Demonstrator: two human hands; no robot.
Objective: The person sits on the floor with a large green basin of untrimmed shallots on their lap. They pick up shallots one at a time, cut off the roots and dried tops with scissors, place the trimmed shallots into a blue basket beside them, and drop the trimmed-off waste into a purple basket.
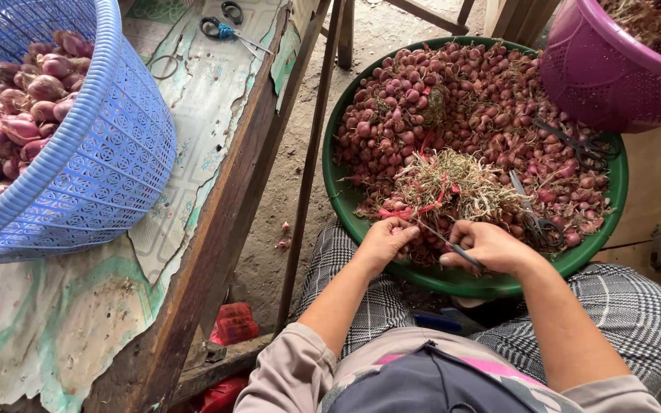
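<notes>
The left hand [382, 243] pinches a shallot [401, 227] while the right hand [487, 246], fingers curled round a knife [439, 237], should trim just beyond the fingertips.

**Both hands closed, forearms converging**

The person's left hand [382, 243] sits at about seven o'clock from the frame's centre, fingers curled inward into a loose fist, thumb pressed against the fingertips. The bare left forearm runs back toward six o'clock, elbow bent. The right hand [490, 248], at about five o'clock and just beside the left, is clenched with knuckles up. Its forearm slants down toward five o'clock, wrist straight. The two hands stay apart.
</notes>
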